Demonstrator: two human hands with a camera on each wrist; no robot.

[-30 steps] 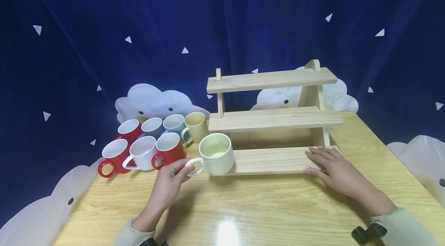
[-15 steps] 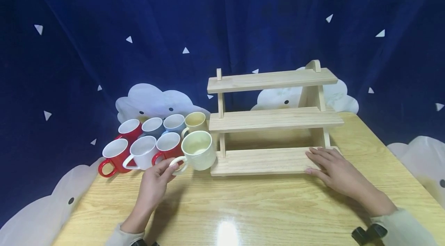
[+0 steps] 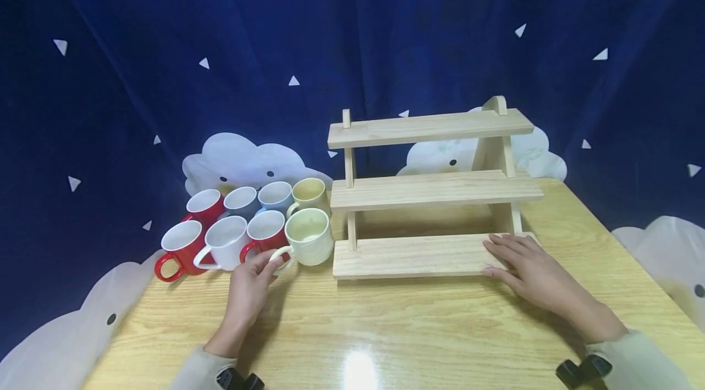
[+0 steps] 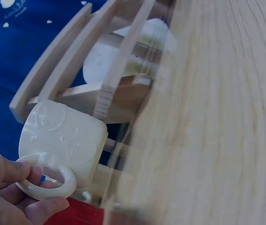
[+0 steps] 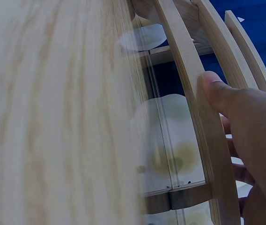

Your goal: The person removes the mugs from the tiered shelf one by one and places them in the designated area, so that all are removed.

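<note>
My left hand pinches the handle of a pale cream mug, which is upright at the right end of the front row of mugs. In the left wrist view, thumb and fingers close round the ring handle, and the raised pattern on the mug's wall shows. Just right of the mug stands a three-tier wooden display shelf. On the right end of its lowest board rests my right hand, fingers extended over the top. The right wrist view has the thumb against that board's front edge.
Left of the cream mug, two red mugs and a white mug make up the front row. Behind them stand another red mug, a grey-blue one, a light blue one and a yellow one. A dark blue curtain hangs behind.
The left hand has carried the cream mug leftward, away from the lowest board, and lowered it beside the front red mug. The right hand has stayed on the shelf.
</note>
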